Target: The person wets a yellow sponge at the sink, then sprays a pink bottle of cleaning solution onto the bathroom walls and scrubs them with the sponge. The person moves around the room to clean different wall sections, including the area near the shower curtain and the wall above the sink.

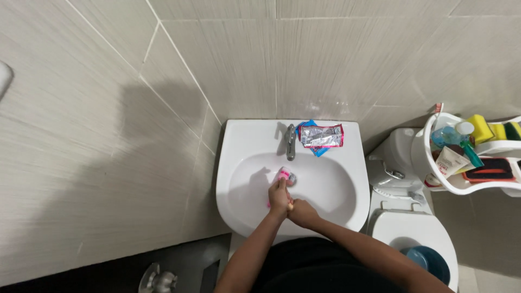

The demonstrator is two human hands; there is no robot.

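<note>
Two hands over a white sink [239, 163], seen from straight above, so going left to right: at about 7 o'clock of the frame there's a round metal door knob [157, 281] down near the dark floor, well apart from everything else. The wall on that side is plain beige tile.

Then the sink itself. The left hand [278, 196] is curled shut around a pink object [284, 174]; looks like a small brush or scrubber, can't tell exactly, since only the pink end sticks out at 12 o'clock of the fist, right beside the metal drain [292, 178]. A bit of pink also peeks out below the hand at 7 o'clock. The right hand [303, 212] sits at about 4 o'clock of the left one, touching it, fingers folded in. Whether its grip is actually on anything I can't tell, the fingers hide it.

A chrome faucet [291, 141] stands at 12 o'clock of the basin, and just beside it at 3 o'clock some flattened foil sachets [322, 137], silver, red and blue, lie on the rim.

Further right: a white toilet tank [399, 163], then at 3 o'clock of the frame a white caddy [429, 157] with a yellow sponge [480, 127], bottles and a tube in it. A blue bowl-like thing [426, 259] sits at 5 o'clock.
</note>
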